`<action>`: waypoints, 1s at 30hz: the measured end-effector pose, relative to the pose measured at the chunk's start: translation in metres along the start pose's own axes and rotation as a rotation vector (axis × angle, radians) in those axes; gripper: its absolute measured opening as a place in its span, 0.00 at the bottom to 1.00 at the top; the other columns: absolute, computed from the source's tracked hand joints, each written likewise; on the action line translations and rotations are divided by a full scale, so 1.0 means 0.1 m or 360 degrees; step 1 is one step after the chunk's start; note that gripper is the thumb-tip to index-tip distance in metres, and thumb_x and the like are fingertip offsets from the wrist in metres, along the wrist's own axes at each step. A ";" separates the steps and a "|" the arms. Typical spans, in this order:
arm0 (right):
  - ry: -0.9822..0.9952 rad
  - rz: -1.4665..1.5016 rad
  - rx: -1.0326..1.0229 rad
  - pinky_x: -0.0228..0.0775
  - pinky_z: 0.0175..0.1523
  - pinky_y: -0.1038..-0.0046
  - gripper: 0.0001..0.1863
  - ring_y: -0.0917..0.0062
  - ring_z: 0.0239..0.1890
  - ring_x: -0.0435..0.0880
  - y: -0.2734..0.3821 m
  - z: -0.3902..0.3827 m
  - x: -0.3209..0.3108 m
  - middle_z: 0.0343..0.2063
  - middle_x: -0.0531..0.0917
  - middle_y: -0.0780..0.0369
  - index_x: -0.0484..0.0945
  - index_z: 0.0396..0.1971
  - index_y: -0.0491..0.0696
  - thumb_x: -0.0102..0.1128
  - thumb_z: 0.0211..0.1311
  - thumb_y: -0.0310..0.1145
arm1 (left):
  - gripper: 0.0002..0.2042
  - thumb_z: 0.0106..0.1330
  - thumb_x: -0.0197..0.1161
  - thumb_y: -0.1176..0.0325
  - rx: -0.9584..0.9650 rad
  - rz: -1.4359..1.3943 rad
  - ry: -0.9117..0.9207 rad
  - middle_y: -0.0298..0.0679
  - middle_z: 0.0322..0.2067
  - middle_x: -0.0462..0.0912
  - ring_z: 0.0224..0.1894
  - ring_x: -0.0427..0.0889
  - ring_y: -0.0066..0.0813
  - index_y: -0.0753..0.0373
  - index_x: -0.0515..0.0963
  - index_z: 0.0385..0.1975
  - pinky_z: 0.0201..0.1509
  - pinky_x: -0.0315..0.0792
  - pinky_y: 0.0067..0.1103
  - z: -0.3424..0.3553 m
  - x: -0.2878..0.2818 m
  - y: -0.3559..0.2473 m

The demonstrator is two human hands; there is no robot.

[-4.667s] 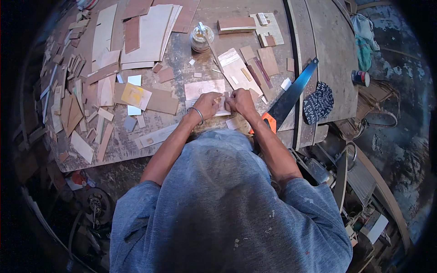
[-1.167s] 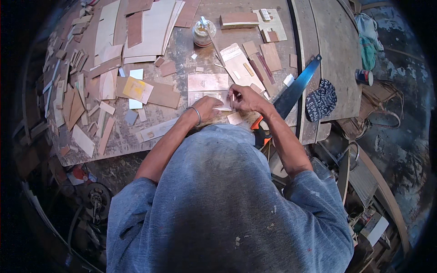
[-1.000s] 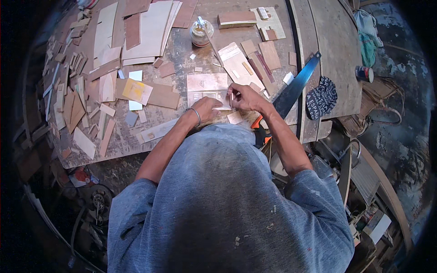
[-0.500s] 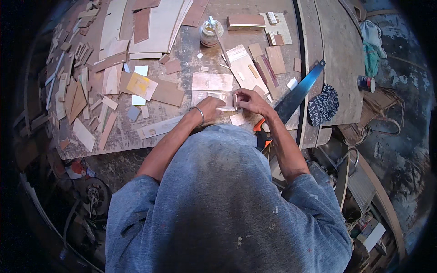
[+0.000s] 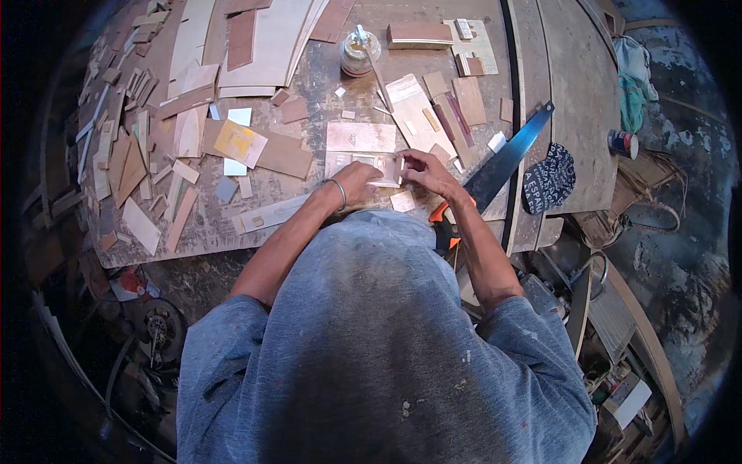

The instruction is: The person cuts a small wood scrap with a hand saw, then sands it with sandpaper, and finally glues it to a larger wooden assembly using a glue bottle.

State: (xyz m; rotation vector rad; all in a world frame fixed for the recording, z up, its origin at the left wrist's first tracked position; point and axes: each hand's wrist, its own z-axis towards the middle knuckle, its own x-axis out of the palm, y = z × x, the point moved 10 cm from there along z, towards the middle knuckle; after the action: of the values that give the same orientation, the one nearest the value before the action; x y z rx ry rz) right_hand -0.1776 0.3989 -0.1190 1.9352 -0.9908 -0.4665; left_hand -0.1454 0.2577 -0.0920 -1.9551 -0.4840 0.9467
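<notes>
- Workshop bench, worn wooden top, stained and scuffed; a long dark gap runs down its right part.
- Wood offcuts, many, heaped and scattered across the left side.
- Large thin sheets, overlapping, at the far left of centre.
- Yellow-stained square, lying over a brown strip, left of the hands.
- Glass jar, beyond the hands, with a long stick leaning from it.
- Brown block, lying near the far edge, right of the jar.
- Pale board, small strips upon it, just beyond the right hand.
- Handsaw, blue-black blade, orange-and-black handle partly hidden by the right forearm; the nearest bulky item on that side.
- Dark patterned cap and a can, farther right.
- Small wooden panel, flat at the near edge before the torso, partly covered by the left hand.
- Left hand, banded wrist, palm down, fingers bent over the panel; grip cannot be told.
- Right hand, thumb and forefinger partly parted, at a short strip along the panel's right end; cannot tell whether pinched.
</notes>
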 end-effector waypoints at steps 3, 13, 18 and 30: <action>0.0008 -0.0039 -0.0027 0.73 0.43 0.80 0.22 0.86 0.34 0.78 0.08 0.01 0.05 0.31 0.79 0.68 0.76 0.54 0.43 0.62 0.57 0.24 | 0.16 0.58 0.67 0.71 -0.0003 0.0036 -0.0007 0.57 0.43 0.83 0.47 0.83 0.53 0.68 0.81 0.47 0.54 0.76 0.36 -0.01 -0.01 0.03; -0.0019 -0.0021 -0.0062 0.72 0.42 0.80 0.22 0.86 0.33 0.77 0.08 0.00 0.02 0.29 0.79 0.69 0.77 0.52 0.42 0.64 0.56 0.23 | 0.16 0.58 0.67 0.71 0.0031 0.0090 0.0004 0.56 0.42 0.83 0.47 0.82 0.54 0.69 0.81 0.46 0.54 0.75 0.37 -0.02 -0.03 -0.05; -0.0052 -0.0048 -0.0075 0.72 0.41 0.80 0.20 0.86 0.32 0.76 0.05 0.01 0.01 0.29 0.78 0.69 0.78 0.50 0.42 0.64 0.56 0.24 | 0.15 0.59 0.66 0.70 0.0058 0.0203 0.0018 0.54 0.43 0.83 0.48 0.82 0.53 0.68 0.81 0.45 0.56 0.74 0.37 -0.04 0.00 -0.08; -0.0043 0.0105 -0.0001 0.70 0.39 0.80 0.20 0.87 0.31 0.76 0.07 -0.05 -0.07 0.30 0.79 0.70 0.79 0.49 0.44 0.63 0.54 0.23 | 0.16 0.59 0.65 0.71 0.0116 0.0345 -0.0003 0.54 0.44 0.83 0.49 0.81 0.54 0.69 0.80 0.47 0.55 0.74 0.38 -0.10 -0.10 -0.29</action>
State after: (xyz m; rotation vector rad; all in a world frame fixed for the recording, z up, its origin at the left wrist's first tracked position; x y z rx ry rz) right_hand -0.1821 0.4054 -0.1105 1.8942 -1.0680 -0.4562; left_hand -0.1426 0.2610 -0.0605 -1.9681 -0.2379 1.0859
